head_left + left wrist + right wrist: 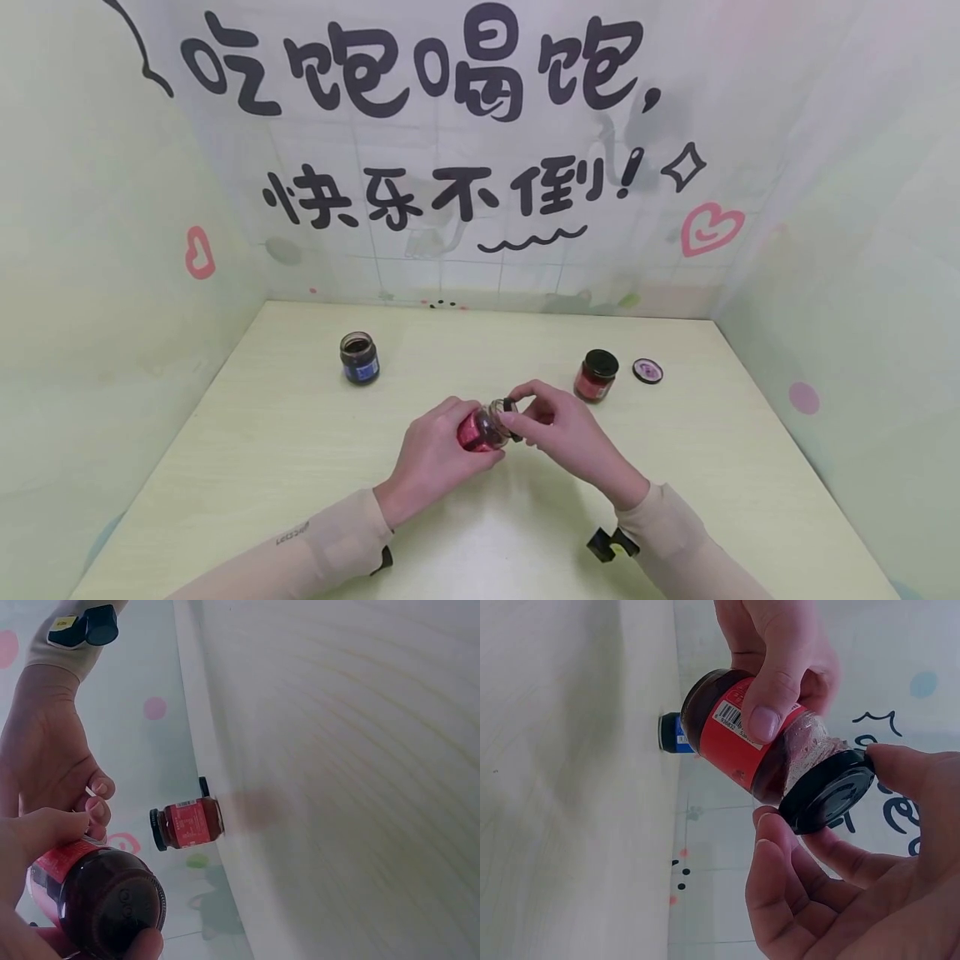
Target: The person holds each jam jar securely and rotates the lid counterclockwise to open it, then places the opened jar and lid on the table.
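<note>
My left hand [435, 450] grips a glass jar [727, 724] with a red label, tilted so its mouth points toward my right hand. The dark contents show through the base in the left wrist view. With thumb and fingertips, my right hand [573, 437] pinches the rim of a black lid [827, 793] at the jar's mouth. Clear glass of the neck shows beside the lid in the right wrist view.
A lidless jar with a blue label [362, 367] stands at the back left of the table [285, 467]. Toward the back right stands a second red-labelled jar [596, 379], its black lid on. A loose lid [647, 371] lies beside it. Printed curtains surround the table's back and sides.
</note>
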Demonstrator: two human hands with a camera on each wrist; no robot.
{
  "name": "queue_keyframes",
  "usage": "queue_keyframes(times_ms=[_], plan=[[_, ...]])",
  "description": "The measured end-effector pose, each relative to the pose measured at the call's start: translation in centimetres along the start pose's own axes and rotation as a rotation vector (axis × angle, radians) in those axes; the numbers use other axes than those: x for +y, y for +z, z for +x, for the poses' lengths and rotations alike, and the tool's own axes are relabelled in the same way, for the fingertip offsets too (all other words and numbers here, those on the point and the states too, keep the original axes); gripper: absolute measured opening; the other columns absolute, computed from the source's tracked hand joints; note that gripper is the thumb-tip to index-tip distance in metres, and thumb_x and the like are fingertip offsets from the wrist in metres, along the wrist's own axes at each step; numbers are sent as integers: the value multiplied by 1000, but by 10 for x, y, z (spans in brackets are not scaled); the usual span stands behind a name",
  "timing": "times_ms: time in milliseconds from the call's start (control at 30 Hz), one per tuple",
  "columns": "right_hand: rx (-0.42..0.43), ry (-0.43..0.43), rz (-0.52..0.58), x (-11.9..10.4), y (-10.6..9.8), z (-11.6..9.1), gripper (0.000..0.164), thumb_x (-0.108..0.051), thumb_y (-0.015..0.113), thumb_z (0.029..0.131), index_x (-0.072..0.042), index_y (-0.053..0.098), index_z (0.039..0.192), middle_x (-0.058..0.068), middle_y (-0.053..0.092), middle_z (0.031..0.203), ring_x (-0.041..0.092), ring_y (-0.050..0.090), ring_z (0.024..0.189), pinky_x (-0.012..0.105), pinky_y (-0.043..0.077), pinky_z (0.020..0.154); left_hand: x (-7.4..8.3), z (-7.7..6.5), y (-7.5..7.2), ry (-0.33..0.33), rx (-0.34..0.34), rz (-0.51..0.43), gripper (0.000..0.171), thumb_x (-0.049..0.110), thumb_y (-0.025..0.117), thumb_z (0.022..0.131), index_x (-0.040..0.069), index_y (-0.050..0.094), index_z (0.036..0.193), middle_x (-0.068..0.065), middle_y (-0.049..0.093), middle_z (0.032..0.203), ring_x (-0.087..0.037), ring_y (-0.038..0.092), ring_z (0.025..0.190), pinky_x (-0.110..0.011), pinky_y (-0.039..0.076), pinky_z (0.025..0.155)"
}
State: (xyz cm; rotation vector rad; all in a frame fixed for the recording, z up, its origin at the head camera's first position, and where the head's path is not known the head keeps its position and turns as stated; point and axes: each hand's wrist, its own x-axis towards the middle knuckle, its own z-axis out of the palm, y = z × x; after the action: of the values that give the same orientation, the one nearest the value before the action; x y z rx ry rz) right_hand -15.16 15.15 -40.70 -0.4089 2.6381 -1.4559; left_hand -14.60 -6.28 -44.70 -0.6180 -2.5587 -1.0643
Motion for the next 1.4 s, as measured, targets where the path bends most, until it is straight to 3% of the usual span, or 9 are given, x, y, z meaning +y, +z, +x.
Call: queue_keyframes(times_ms=[400,700,1000,1400], plan=[[10,-10,23,2,-4,-4,38,-47,77,87,-34,63,119,-3,71,92,20,67,82,40,53,71,-6,2,2,-104,-12,-32,51,37,91,69,17,69,111,12,61,96,-5,58,81,-25,51,69],[-15,-27,45,11,-6,-3,41,-29,82,85,-31,62,121,0,70,105,20,68,93,37,56,79,-7,5,0,-153,-14,-68,51,34,92,68,17,67,109,9,62,96,-8,58,82,-28,52,71],[-25,-11,69,18,-9,-7,46,-18,85,82,-22,62,120,5,66,117,21,68,94,35,57,76,-11,8,0,-212,2,-99,55,33,94,66,14,67,111,5,67,101,-12,63,90,-33,54,79],[-12,35,57,37,-13,-11,47,-4,85,77,-15,60,114,8,63,114,22,69,94,30,58,75,-20,14,-1,-285,13,-159,58,30,94,68,11,67,116,-1,70,105,-17,64,96,-38,54,83]])
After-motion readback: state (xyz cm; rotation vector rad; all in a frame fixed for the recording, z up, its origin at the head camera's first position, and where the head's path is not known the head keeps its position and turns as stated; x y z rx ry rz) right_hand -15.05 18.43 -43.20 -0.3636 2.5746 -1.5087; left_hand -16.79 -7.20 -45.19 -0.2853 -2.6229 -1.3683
